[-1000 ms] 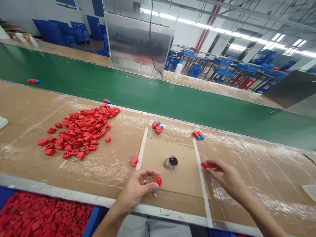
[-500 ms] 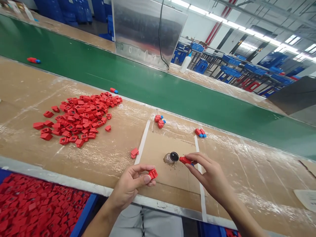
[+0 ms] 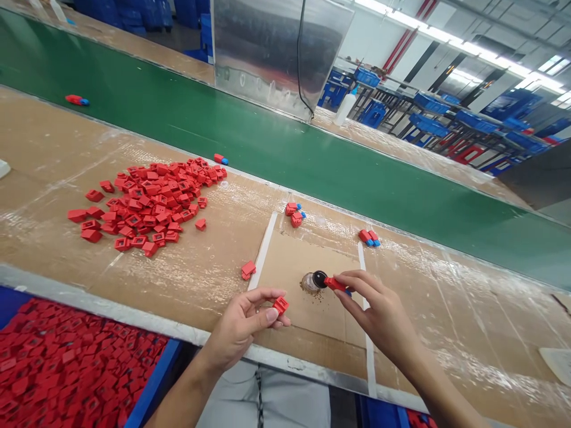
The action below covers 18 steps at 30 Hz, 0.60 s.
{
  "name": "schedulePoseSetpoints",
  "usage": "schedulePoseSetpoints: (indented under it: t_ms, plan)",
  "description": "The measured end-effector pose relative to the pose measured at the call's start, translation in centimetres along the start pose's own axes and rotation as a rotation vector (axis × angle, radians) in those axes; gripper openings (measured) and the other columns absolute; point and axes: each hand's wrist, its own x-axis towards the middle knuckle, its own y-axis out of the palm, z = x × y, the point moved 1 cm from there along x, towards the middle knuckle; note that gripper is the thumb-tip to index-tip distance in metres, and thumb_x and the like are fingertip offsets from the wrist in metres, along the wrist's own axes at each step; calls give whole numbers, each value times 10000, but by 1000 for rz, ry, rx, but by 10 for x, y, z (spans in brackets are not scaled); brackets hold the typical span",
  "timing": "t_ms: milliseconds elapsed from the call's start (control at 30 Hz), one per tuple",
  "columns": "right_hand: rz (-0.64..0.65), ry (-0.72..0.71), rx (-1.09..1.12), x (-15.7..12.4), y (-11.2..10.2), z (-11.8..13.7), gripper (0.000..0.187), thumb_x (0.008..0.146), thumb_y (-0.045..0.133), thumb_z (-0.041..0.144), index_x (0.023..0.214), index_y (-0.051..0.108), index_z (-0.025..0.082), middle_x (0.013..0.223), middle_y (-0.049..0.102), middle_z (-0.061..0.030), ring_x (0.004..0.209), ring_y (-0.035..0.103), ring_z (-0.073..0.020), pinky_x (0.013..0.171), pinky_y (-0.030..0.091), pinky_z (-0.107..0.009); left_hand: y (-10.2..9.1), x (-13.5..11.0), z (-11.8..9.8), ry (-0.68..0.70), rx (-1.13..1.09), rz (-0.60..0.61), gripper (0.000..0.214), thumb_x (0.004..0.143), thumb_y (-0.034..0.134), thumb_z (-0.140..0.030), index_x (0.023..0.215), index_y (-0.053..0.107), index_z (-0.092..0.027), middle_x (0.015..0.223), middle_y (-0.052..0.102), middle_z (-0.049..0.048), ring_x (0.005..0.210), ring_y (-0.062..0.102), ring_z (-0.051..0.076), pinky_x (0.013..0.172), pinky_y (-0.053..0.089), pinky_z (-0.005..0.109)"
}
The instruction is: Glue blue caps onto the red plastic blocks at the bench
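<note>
Between the thumb and fingers of my left hand (image 3: 247, 324) is a small red plastic block (image 3: 281, 305), its square hollow turned up. My right hand (image 3: 375, 303) pinches a red plastic piece with a blue end (image 3: 334, 283); the blue end is mostly hidden under the fingers. The red tip of that piece meets the edge of a round black disc (image 3: 319, 279) on a small clear jar (image 3: 308, 283). Whether it touches or only overlaps it in view, I cannot tell. Brown specks lie around the jar on a cardboard sheet (image 3: 285, 261).
A heap of red blocks (image 3: 151, 202) lies left on the table, with a couple of loose blocks (image 3: 248, 270) nearer. Red-and-blue pieces (image 3: 294, 214) and another pair (image 3: 369, 238) lie along the green conveyor belt (image 3: 267, 142). A blue bin (image 3: 154, 380) full of red blocks stands lower left.
My right hand has brought its red piece leftward, closing the small gap to the black disc. My left hand keeps its block. The whole view has shifted slightly.
</note>
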Motion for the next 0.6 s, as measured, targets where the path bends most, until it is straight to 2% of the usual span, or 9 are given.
schedulePoseSetpoints:
  t_ms: [133, 600]
  plan:
    - [-1, -7, -3, 0, 1, 0, 155, 1001, 503, 268, 1072, 631, 217, 1011, 664, -85, 899, 663, -211, 745, 551, -345, -1, 0, 1, 13, -3, 15, 367, 784, 784, -265, 1136, 721, -181, 811, 731, 46, 751, 674, 138, 720, 494, 235]
    - [10, -14, -31, 0, 1, 3, 174, 1008, 481, 275, 1087, 627, 222, 1010, 657, -88, 889, 660, -216, 731, 547, -343, 1, 0, -1, 10, -10, -5, 348, 739, 816, -266, 1068, 749, -174, 867, 717, 54, 742, 645, 137, 715, 493, 245]
